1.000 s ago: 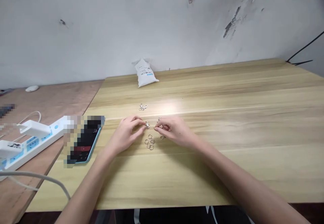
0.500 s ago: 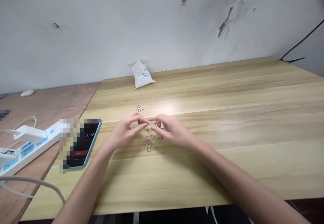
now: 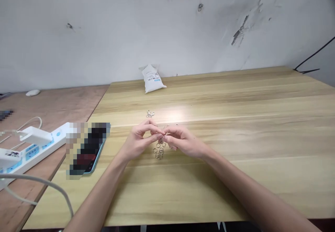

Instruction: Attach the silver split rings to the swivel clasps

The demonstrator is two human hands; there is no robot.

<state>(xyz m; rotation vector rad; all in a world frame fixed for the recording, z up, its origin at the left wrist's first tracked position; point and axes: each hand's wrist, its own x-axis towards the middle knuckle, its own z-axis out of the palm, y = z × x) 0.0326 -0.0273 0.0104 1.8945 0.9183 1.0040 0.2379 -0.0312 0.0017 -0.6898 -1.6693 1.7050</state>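
Note:
My left hand (image 3: 140,140) and my right hand (image 3: 183,142) meet fingertip to fingertip just above the light wooden table (image 3: 235,127). Both pinch a small metal piece between them; it is too small to name for sure, likely a clasp or ring. Directly under the fingertips lies a loose cluster of several small metal rings (image 3: 159,150). A joined metal clasp (image 3: 150,113) lies alone a little farther back. Another small metal bit (image 3: 177,125) shows just beyond my right hand.
A small white bag (image 3: 152,79) leans against the wall at the table's back edge. A phone (image 3: 90,151) lies at the left edge. On the lower brown table to the left sit a white power strip (image 3: 31,148) with a charger, cables and a white mouse (image 3: 32,92).
My hands came together: fingertips that were slightly apart now touch over the ring cluster, holding the small metal piece. The view shifted slightly.

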